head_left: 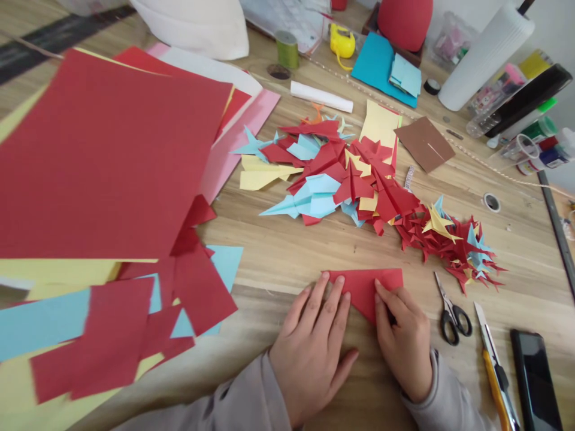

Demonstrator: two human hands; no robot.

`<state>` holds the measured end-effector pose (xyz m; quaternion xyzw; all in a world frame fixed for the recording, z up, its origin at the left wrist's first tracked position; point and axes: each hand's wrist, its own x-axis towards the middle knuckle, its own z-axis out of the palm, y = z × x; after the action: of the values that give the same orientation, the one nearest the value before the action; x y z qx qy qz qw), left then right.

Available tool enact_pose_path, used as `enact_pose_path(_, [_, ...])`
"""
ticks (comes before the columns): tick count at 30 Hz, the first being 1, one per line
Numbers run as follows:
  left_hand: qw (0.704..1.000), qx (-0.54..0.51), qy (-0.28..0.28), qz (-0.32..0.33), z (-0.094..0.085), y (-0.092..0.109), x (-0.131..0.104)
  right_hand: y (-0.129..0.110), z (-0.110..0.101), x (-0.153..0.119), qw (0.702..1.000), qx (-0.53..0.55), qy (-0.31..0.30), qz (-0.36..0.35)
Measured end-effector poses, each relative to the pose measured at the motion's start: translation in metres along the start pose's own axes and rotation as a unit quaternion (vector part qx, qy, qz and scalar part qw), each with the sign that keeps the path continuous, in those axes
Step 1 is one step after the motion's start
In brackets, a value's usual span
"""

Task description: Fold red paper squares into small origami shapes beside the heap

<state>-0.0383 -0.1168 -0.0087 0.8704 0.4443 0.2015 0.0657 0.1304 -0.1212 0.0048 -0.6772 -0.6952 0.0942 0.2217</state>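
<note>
A piece of folded red paper [363, 286] lies on the wooden table in front of me. My left hand [312, 344] rests flat with fingers spread, its fingertips pressing on the paper's left edge. At the paper's right side my right hand [401, 340] is closed, thumb and forefinger pinching it; part of the paper is hidden under these fingers. Just beyond the hands lies a pile of folded paper planes [354, 173] in red, blue and yellow. Smaller folded paper pieces [449, 236], mostly red, are heaped to its right.
Large red sheets [112, 155] and smaller cut pieces [119, 335] cover the left side. Scissors [450, 314], a utility knife [494, 368] and a phone [534, 380] lie right of my hands. Bottles [541, 131], a tape measure [342, 42] and a brown paper square [425, 143] sit farther back.
</note>
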Motion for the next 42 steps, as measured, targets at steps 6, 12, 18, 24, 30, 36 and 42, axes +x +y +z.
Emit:
enact_pose_path(6, [1.0, -0.009, -0.011, 0.001, -0.002, -0.003, 0.002, 0.0, 0.0, -0.001, 1.0, 0.003, 0.002, 0.002])
enact_pose_path(12, [1.0, -0.008, -0.013, 0.01, -0.004, -0.006, 0.005, 0.0, 0.0, -0.001, 1.0, -0.004, 0.002, -0.001])
enact_pose_path(18, [1.0, -0.002, -0.018, 0.012, -0.004, -0.006, 0.005, -0.001, 0.0, -0.001, 1.0, 0.002, -0.002, 0.001])
enact_pose_path(24, [1.0, 0.005, -0.023, 0.012, -0.005, -0.006, 0.006, -0.001, 0.0, 0.0, 1.0, 0.005, 0.003, 0.001])
enact_pose_path(30, [0.999, 0.013, -0.029, 0.014, -0.006, -0.006, 0.007, -0.004, -0.001, 0.0, 1.0, 0.01, 0.005, 0.006])
enact_pose_path(36, [0.999, 0.018, -0.047, 0.009, -0.01, -0.005, 0.009, -0.001, -0.008, -0.002, 0.999, 0.005, 0.041, -0.016])
enact_pose_path(42, [0.999, 0.019, -0.045, 0.008, -0.009, -0.004, 0.008, 0.003, -0.012, 0.004, 0.99, -0.046, 0.0, -0.132])
